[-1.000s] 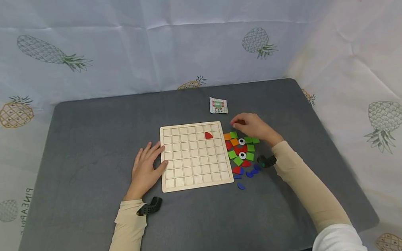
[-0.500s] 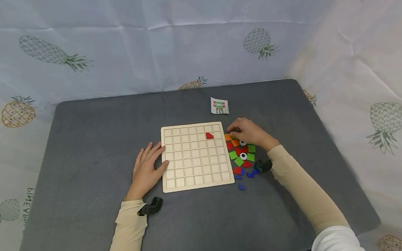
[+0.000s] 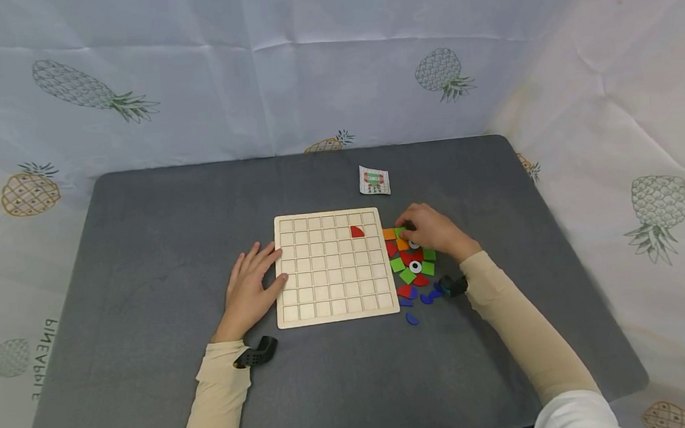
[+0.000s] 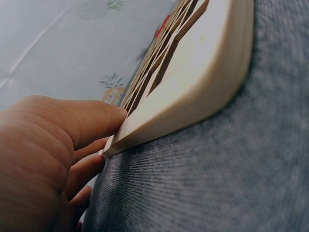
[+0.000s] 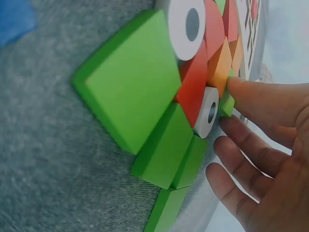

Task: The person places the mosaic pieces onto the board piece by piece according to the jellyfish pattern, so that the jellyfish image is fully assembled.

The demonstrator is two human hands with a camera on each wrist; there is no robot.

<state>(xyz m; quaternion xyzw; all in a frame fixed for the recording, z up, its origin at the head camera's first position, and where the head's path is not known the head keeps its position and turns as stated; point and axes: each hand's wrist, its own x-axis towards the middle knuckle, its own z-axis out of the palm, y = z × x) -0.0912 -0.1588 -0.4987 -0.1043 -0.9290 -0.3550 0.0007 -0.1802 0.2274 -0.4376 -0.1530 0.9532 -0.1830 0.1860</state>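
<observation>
A wooden grid board [image 3: 339, 320] lies flat on the dark table. My left hand [image 3: 250, 293] rests at its left edge, fingers spread and fairly straight; in the left wrist view the thumb [image 4: 104, 117] touches the rim. One red quarter-round piece [image 3: 357, 232] sits in an upper-right cell. Beyond the board's right edge, my right hand [image 3: 435, 228] has thumb and fingertips at a small green square block [image 5: 227, 102], which looks pinched between them. Beside it are an orange block [image 5: 219, 67] and a white ring with a dark centre [image 5: 206, 113]. The right hand partly hides these pieces.
Loose green [image 3: 408, 275], red [image 3: 421, 280] and blue pieces [image 3: 412, 318] lie right of the board, with another white ring [image 3: 415, 267]. A small printed card [image 3: 373, 180] lies behind the board. A pineapple-print cloth [image 3: 257, 79] hangs behind the table.
My right hand has come down from beyond the pile onto the pieces, then shifted slightly right to the green block. The left hand and the board stay put.
</observation>
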